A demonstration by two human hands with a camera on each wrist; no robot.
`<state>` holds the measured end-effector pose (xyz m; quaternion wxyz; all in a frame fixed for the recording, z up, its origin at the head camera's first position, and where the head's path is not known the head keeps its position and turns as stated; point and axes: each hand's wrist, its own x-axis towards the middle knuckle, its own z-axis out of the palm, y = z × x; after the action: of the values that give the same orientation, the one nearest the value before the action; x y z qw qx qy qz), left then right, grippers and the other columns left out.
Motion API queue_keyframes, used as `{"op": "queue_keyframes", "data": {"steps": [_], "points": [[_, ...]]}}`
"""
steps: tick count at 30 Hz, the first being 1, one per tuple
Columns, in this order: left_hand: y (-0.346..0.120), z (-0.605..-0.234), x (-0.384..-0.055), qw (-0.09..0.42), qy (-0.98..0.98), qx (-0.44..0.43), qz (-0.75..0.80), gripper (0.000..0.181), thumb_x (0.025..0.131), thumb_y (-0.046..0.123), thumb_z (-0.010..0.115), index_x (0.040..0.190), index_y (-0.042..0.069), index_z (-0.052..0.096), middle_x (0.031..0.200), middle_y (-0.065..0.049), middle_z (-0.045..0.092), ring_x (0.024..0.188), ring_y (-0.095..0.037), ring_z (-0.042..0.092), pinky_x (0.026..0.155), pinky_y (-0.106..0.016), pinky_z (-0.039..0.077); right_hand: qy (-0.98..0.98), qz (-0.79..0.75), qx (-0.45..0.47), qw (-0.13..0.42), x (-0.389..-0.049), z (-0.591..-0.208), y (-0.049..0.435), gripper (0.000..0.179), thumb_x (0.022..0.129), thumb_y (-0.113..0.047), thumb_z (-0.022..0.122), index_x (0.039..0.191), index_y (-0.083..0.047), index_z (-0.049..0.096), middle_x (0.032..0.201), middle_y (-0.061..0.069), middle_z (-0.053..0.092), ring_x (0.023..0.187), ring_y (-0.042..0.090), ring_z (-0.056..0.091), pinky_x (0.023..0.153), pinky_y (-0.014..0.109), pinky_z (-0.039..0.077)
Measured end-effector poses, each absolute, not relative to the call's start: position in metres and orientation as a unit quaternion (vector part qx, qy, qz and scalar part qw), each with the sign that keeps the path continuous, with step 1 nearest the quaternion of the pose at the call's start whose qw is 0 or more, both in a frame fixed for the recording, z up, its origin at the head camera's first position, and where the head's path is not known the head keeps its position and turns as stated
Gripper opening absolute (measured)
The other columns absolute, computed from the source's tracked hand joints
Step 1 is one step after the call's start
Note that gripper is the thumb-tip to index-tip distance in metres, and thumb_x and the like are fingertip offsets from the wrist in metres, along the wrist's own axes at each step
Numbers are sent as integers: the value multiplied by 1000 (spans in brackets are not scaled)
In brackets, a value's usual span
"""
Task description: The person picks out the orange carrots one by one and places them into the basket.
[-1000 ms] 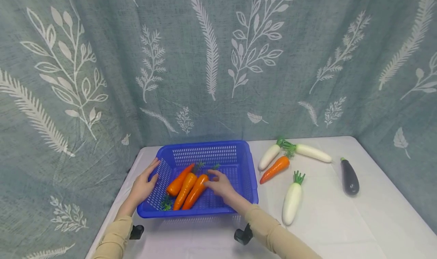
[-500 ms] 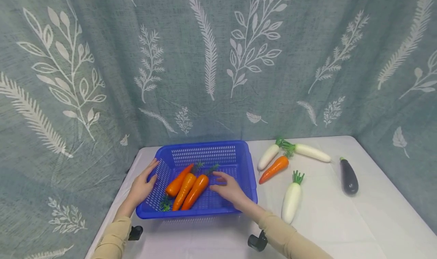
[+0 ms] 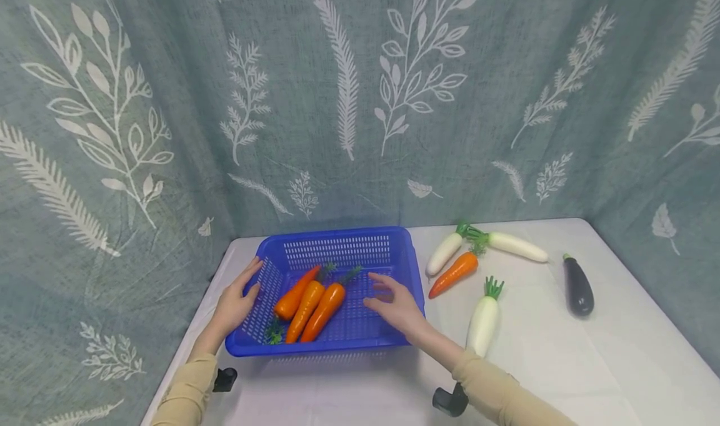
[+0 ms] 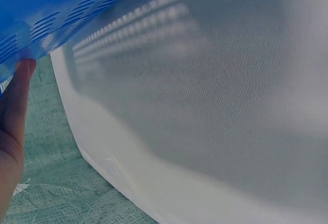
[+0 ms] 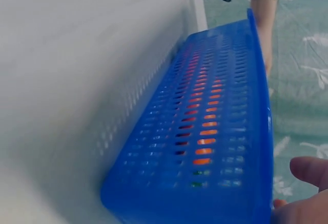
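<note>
A blue plastic basket (image 3: pixel 360 345) with slotted walls stands on the white table. Three orange carrots (image 3: pixel 325 310) with green tops lie side by side in its left half. My left hand (image 3: pixel 232 304) rests at the basket's left rim, fingers fairly straight and thumb apart. In the left wrist view, a fingertip (image 4: pixel 25 69) touches the blue wall. My right hand (image 3: pixel 398 304) hovers over the basket's right part, fingers loosely bent and thumb apart, holding nothing. The right wrist view shows orange through the slots of the basket wall (image 5: pixel 154 198).
Right of the basket lie another carrot (image 3: pixel 454 275) and two white radishes, one upright-lying (image 3: pixel 444 254) and one sideways (image 3: pixel 517 247). A third white radish (image 3: pixel 484 323) is partly behind my right forearm. An eggplant (image 3: pixel 578 288) lies far right. A patterned curtain (image 3: pixel 337 188) surrounds the table.
My right hand has moved right, away from the rightmost carrot, which it was touching or nearly touching one second ago. The left hand keeps its place at the rim.
</note>
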<state>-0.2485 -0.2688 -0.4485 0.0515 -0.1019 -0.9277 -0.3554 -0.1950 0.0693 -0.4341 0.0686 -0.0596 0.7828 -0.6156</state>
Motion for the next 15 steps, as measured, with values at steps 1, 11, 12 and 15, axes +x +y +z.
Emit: {"op": "queue_keyframes", "data": {"steps": [1, 11, 12, 15], "points": [[-269, -448, -249, 53, -928, -102, -355, 48, 97, 4, 44, 144, 2, 37, 155, -19, 26, 139, -45, 27, 112, -59, 22, 778, -622, -57, 69, -195, -434, 72, 52, 87, -14, 64, 136, -6, 49, 132, 27, 52, 117, 43, 56, 91, 49, 53], [-269, -447, -251, 56, -930, -105, -348, 48, 97, 3, 44, 144, 1, 37, 154, -18, 27, 139, -44, 28, 113, -58, 23, 777, -626, -50, 35, -193, -427, 89, 51, 86, -12, 65, 135, -6, 51, 130, 24, 56, 116, 41, 57, 92, 47, 53], [-268, -447, -251, 56, -930, -106, -347, 48, 97, 3, 44, 144, 1, 37, 154, -18, 27, 139, -43, 28, 113, -58, 24, 777, -627, -51, 32, -192, -426, 90, 51, 87, -12, 65, 135, -6, 51, 130, 24, 56, 116, 41, 57, 94, 47, 52], [-268, -446, -251, 58, -930, -106, -348, 48, 96, 2, 44, 144, 0, 37, 154, -19, 28, 139, -44, 28, 113, -58, 24, 772, -633, -47, 30, -190, -421, 96, 50, 88, -12, 64, 136, -6, 50, 131, 24, 55, 118, 41, 56, 95, 48, 51]]}}
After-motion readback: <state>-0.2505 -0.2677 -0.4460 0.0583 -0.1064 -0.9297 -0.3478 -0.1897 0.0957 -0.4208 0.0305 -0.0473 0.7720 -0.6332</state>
